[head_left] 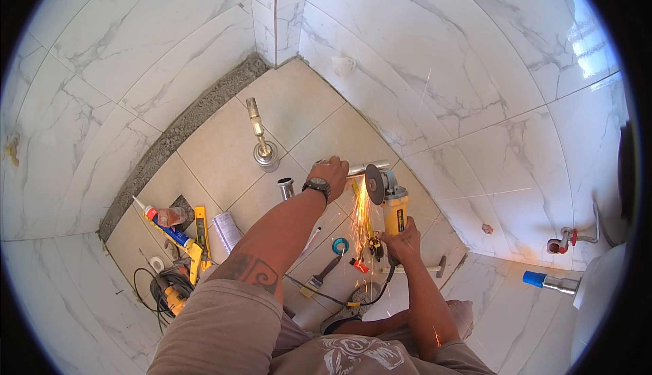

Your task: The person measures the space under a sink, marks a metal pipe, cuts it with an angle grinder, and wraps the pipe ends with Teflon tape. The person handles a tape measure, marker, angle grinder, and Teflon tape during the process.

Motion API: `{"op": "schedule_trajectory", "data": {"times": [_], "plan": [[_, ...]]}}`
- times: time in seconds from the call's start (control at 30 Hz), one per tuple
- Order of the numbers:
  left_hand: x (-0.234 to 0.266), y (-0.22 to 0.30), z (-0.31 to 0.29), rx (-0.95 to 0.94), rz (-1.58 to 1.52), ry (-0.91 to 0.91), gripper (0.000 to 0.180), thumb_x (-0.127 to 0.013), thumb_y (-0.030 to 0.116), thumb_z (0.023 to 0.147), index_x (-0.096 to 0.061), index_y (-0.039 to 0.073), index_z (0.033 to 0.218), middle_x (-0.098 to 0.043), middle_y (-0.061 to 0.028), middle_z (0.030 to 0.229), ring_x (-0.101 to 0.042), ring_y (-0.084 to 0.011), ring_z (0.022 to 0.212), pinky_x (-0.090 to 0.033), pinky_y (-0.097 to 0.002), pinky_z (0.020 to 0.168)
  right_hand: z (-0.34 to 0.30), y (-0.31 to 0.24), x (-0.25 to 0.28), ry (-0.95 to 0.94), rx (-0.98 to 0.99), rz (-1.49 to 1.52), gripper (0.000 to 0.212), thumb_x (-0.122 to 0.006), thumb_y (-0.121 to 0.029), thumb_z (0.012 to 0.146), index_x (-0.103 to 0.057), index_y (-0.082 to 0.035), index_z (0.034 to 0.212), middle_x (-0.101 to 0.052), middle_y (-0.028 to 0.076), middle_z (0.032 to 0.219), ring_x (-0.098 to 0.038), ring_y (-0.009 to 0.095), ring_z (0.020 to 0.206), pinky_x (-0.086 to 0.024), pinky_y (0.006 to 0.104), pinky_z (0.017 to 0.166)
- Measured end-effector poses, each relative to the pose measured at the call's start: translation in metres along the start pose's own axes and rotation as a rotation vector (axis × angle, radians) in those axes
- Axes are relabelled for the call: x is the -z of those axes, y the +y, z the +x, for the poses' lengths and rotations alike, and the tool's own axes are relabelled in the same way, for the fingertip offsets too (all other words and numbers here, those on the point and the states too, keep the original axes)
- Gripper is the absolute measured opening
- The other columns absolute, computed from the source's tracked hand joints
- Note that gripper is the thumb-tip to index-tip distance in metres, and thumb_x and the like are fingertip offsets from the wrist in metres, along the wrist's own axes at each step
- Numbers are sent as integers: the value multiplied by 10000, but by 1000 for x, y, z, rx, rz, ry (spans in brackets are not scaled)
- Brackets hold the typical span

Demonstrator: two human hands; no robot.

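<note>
My left hand (330,174) is closed around a shiny metal pipe (377,165), which sticks out to the right of my fingers. In my right hand (403,240) is a yellow angle grinder (394,213), gripped by its body. Its dark disc (373,183) meets the pipe, and orange sparks (363,215) stream down toward me from the contact. A black cord runs from the grinder's lower end toward my feet. Just left of my left wrist stands a short chrome tube (286,186).
A metal drain fitting (265,151) stands on the beige floor tiles. At left lie a caulking gun (178,236), a yellow level (202,229), a white can (225,231) and a second power tool (174,300). A brush (326,273) and blue tape roll (340,246) lie near my feet. Marbled walls surround me.
</note>
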State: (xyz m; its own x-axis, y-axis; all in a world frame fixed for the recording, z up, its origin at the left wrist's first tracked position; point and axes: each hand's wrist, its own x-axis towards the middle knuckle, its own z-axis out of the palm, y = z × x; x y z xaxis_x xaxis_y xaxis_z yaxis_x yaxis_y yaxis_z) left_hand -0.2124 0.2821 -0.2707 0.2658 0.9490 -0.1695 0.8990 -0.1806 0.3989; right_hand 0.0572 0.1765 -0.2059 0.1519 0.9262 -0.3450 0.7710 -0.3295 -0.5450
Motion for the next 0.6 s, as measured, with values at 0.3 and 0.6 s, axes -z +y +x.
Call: {"op": "schedule_trajectory", "data": {"times": [0.3, 0.6], "plan": [[-2, -1, 0, -7, 13, 13, 289, -614, 275, 994, -620, 54, 1180, -648, -177, 1141, -721, -350, 1032, -597, -483, 866, 5, -3, 1, 13, 56, 53, 541, -895, -230, 711, -573, 15, 1069, -743, 181, 932, -745, 299, 839, -591, 407, 770], [-4, -2, 1, -7, 16, 17, 314, -624, 306, 993, -617, 53, 1180, -649, -177, 1140, -721, -348, 1042, -597, -487, 869, 2, -4, 1, -17, 5, 51, 551, -866, -211, 702, -581, 39, 1101, -746, 208, 955, -756, 324, 860, -596, 414, 788]]}}
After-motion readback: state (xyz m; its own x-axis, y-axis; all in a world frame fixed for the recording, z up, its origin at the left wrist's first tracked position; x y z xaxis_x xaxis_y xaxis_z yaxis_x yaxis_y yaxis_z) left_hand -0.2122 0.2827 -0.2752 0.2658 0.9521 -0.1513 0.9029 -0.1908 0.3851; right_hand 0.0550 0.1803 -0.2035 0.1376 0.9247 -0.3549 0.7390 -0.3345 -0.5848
